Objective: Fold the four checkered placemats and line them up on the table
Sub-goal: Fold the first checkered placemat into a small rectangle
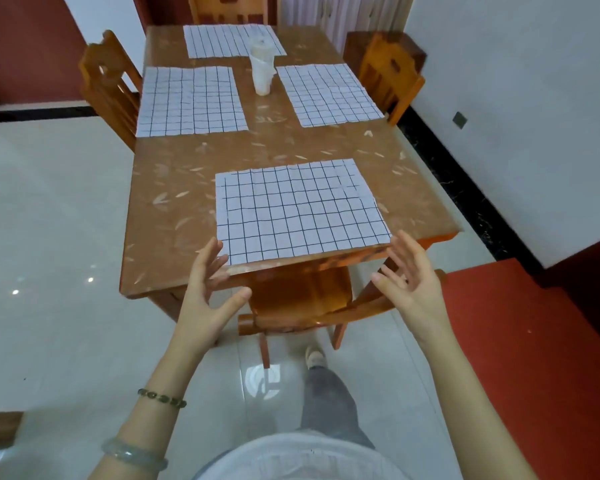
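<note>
Pale glossy floor tiles surround a brown wooden desk (174, 209), with an orange chair (298, 299) tucked under its near edge. Four checkered placemats lie flat and unfolded on it: the near placemat (300, 209) at the near edge, the left placemat (191, 100) and right placemat (328, 95) farther back, and the far placemat (222, 39) at the far end. A white cup (262, 69) stands between the left and right ones. The left hand (208, 289) and right hand (413, 282), fingers spread and holding nothing, flank the near placemat's near corners.
</note>
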